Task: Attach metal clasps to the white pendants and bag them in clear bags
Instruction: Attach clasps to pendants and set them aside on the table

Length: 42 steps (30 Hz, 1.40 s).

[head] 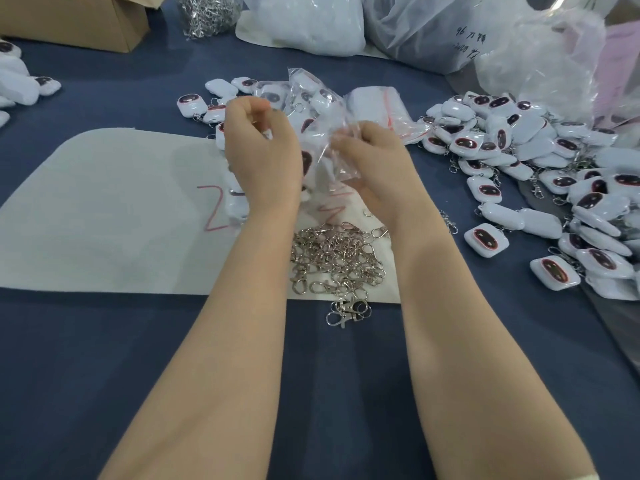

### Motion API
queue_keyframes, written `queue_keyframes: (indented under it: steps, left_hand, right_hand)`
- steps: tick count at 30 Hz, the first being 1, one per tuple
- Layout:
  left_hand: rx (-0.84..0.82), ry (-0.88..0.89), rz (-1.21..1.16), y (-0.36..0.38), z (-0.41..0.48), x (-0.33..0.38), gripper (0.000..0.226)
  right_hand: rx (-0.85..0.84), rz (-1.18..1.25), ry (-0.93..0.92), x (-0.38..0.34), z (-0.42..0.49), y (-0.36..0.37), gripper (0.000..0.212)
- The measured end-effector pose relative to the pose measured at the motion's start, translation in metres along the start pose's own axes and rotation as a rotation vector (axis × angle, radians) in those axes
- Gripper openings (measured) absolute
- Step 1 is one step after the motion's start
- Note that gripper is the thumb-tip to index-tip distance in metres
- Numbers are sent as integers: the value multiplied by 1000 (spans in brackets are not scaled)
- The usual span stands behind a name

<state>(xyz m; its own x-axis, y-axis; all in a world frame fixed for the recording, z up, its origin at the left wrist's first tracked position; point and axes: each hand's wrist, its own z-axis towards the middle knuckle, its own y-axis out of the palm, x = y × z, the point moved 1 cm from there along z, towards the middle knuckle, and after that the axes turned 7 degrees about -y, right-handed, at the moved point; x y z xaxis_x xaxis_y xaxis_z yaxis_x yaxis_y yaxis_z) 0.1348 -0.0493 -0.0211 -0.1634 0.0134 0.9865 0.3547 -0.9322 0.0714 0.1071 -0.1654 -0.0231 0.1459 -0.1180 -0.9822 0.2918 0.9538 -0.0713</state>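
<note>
My left hand (261, 147) and my right hand (372, 161) are raised over the middle of the table, fingers curled. Between them they hold a small clear bag (337, 164); a white pendant (306, 162) with a dark oval face shows beside the left hand, partly hidden. Whether it sits inside the bag I cannot tell. A heap of metal clasps (337, 258) lies on the white mat (114, 216) just below my wrists. Bagged pendants (298, 95) pile up behind my hands. Loose white pendants (540, 174) spread over the right side.
A stack of clear bags with red zip lines (381, 105) lies behind the right hand. Large plastic sacks (433, 26) and a second clasp pile (207, 15) line the back. A cardboard box (76, 19) stands far left, with more pendants (20, 81) beside it.
</note>
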Motion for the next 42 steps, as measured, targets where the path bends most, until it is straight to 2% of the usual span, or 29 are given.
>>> queue_keyframes:
  steps: [3,6,8,10,12,14,19,21,24,28,31,34,38,42]
  left_hand:
    - [-74,-13,162,2,1,-6,22]
    - [-233,-187,261,6,4,-14,42]
    - [-358,-295,243,8,2,-18,37]
    - [-451,-372,242,10,0,-20,37]
    - [-523,-436,218,13,-2,-20,43]
    - [-591,-479,111,14,-4,-18,39]
    - [-783,-707,-190,12,-9,-14,24]
    - [-824,-731,-214,11,-13,-13,25]
    - [-735,-725,-227,11,-13,-15,29]
    - [-680,-668,-217,14,-11,-19,22]
    - [-636,-605,-209,15,-12,-20,30]
    - [-630,-542,-195,18,-14,-21,28]
    - [-655,-572,-136,18,-14,-23,36]
    - [-697,-633,-195,18,-11,-22,31]
  right_hand:
    - [94,339,29,-5,3,-8,16]
    - [222,650,70,-5,5,-17,21]
    - [295,818,92,-3,7,-22,23]
    - [360,926,107,-2,5,-28,21]
    - [392,872,45,-2,2,-32,24]
    - [392,705,-60,-2,-1,-35,38]
    - [214,1189,-9,-1,1,-32,52]
    - [240,1189,15,1,1,-32,42]
    - [349,1135,93,6,2,-35,30]
    - [418,1059,142,14,7,-34,13]
    - [391,1062,165,17,8,-31,14]
    - [409,1036,195,20,7,-31,15]
    - [463,1027,209,23,10,-34,17]
    - [466,1031,177,23,11,-34,20]
